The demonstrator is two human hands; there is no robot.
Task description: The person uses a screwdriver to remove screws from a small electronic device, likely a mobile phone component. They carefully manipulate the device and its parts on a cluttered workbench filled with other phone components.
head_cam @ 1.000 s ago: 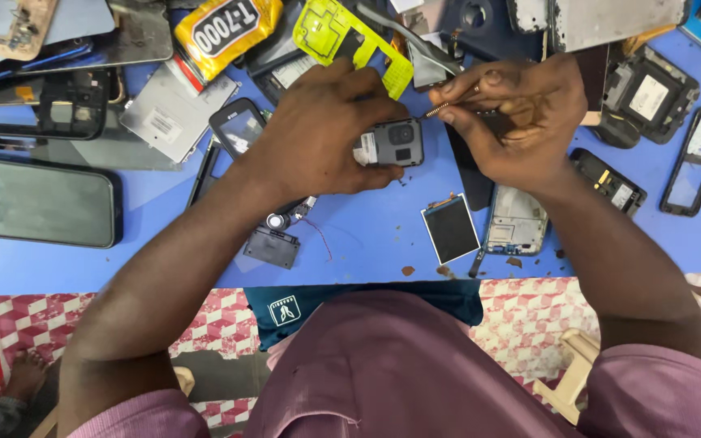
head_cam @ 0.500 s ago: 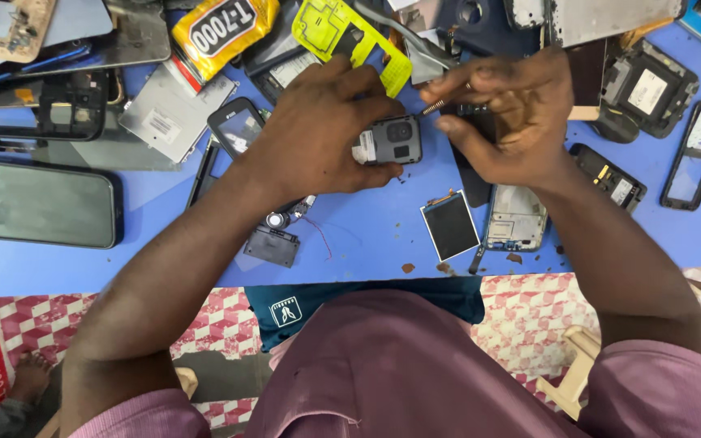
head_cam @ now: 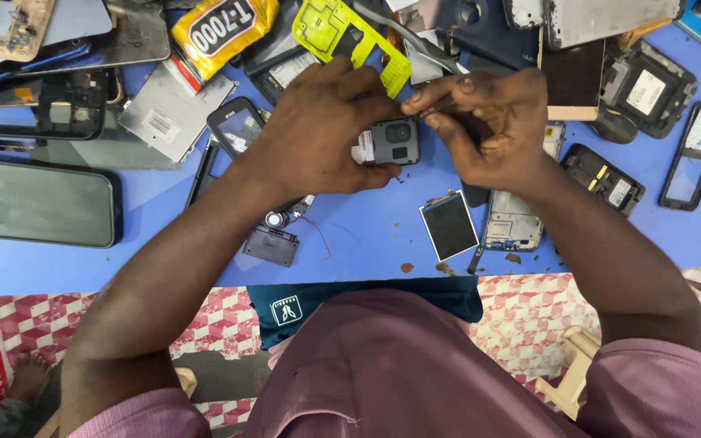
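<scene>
The person is leaning over a blue worktable (head_cam: 350, 243), and both hands are meeting just above its middle. The left hand (head_cam: 318, 130) is curling its fingers around a small grey phone part (head_cam: 393, 142), a squarish piece with a round camera opening, gripping it from the left side so that only its right half is showing. The right hand (head_cam: 492, 122) is hovering just beside it, thumb and forefinger pressed together in a pinch close to the part's upper right corner; whatever is pinched there is too thin for me to make out. Just below the hands a small dark display panel (head_cam: 449, 225) is lying flat on the table, with a bare phone frame (head_cam: 513, 221) right next to it. Nearer the left forearm a little black module (head_cam: 271, 245) with a thin red wire is sitting on the blue surface. Off to the far left a large dark phone (head_cam: 34, 203) is lying face up, and a yellow-green phone cover (head_cam: 346, 36) is resting behind the left hand's knuckles.
</scene>
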